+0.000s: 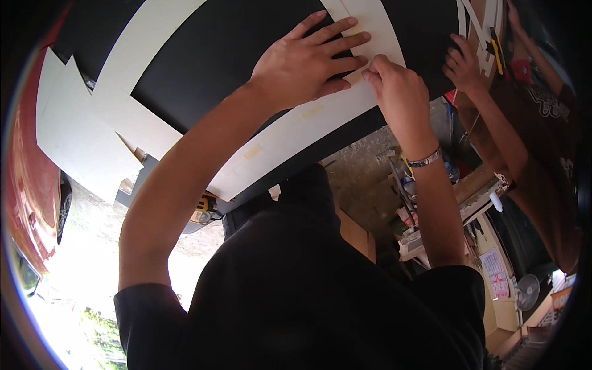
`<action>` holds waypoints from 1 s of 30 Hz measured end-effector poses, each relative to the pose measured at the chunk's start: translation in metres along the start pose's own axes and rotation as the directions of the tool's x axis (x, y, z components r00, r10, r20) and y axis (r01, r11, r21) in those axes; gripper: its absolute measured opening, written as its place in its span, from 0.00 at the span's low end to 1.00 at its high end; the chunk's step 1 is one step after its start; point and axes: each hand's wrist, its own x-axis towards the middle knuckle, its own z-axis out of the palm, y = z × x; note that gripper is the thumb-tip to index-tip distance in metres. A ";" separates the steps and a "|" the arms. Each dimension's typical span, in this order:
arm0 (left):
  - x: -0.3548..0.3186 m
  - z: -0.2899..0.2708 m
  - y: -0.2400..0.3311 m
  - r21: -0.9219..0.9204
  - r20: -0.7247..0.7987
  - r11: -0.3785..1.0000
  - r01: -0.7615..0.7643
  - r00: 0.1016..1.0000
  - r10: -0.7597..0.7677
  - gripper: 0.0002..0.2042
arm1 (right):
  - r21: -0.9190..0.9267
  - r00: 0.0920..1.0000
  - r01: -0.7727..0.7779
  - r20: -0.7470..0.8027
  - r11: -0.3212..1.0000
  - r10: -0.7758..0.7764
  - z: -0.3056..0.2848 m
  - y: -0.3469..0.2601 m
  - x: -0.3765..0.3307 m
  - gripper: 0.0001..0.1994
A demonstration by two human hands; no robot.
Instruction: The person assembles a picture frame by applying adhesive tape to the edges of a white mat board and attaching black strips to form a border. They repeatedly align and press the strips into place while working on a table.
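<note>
My left hand (311,65) lies palm down with its fingers spread across a black sheet (216,61) and the white strips on it. Close to those fingertips, my right hand (401,95) has thumb and forefinger pinched together at the junction of two white strips. Whatever is in that pinch is too small or hidden to make out. Along the near white strip (277,139) sit short pieces of yellowish tape (312,111). Another white strip (377,28) runs away from me past my left fingertips. A metal bracelet (424,159) circles my right wrist.
At right, a co-worker in a brown shirt (533,142) rests a hand (462,65) on the black sheet, near a yellow-and-black cutter (497,52). White offcuts (74,129) overhang at left, beside a glossy red surface (28,197). A cluttered shelf (425,237) stands lower right.
</note>
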 end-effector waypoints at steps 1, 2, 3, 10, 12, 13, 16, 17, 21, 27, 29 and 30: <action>0.001 0.001 0.001 0.006 -0.002 1.000 -0.002 1.000 0.002 0.21 | 0.004 1.000 0.012 -0.010 1.000 -0.012 0.000 0.000 0.000 0.08; 0.001 0.001 0.002 0.013 -0.004 1.000 -0.005 1.000 0.005 0.21 | 0.008 1.000 0.023 -0.021 1.000 -0.023 0.001 -0.001 0.002 0.08; 0.001 0.002 0.002 0.005 -0.005 1.000 -0.002 1.000 0.002 0.21 | 0.012 0.999 0.034 -0.032 0.999 -0.033 0.001 -0.001 0.002 0.08; 0.000 -0.001 0.001 -0.042 -0.020 0.999 0.004 1.000 -0.005 0.21 | 0.382 0.985 -0.137 -0.048 0.914 0.168 0.016 0.013 -0.011 0.14; 0.001 -0.001 -0.001 -0.044 -0.031 0.999 0.001 1.000 -0.003 0.20 | 0.542 0.956 -0.239 -0.012 0.806 0.292 0.022 0.007 -0.015 0.17; 0.002 -0.001 -0.002 -0.044 -0.040 0.999 -0.004 0.999 0.002 0.20 | 0.517 0.953 -0.257 -0.006 0.817 0.303 0.024 0.004 -0.013 0.17; 0.001 0.000 0.001 -0.056 -0.040 0.998 -0.001 0.999 -0.001 0.21 | 0.448 0.943 -0.295 -0.003 0.844 0.332 0.026 -0.003 -0.008 0.18; 0.001 0.000 0.001 -0.058 -0.038 0.998 0.003 0.999 -0.005 0.21 | 0.432 0.942 -0.298 -0.013 0.851 0.337 0.026 -0.005 -0.008 0.17; 0.003 -0.003 -0.001 -0.036 -0.033 0.999 -0.007 0.999 0.006 0.22 | 0.285 0.925 -0.356 -0.029 0.890 0.379 0.028 -0.019 -0.013 0.16; 0.004 -0.006 -0.003 -0.044 0.003 0.999 -0.021 1.000 0.021 0.25 | 0.480 0.925 -0.296 -0.072 0.826 0.373 0.028 -0.007 -0.020 0.18; 0.004 -0.006 -0.001 -0.029 0.018 0.999 -0.017 1.000 0.018 0.27 | 0.591 0.877 -0.370 -0.033 0.717 0.480 0.029 0.001 -0.019 0.18; 0.003 -0.006 -0.002 -0.023 0.016 1.000 -0.010 1.000 0.010 0.28 | 0.588 0.883 -0.349 -0.055 0.729 0.467 0.031 0.002 -0.015 0.19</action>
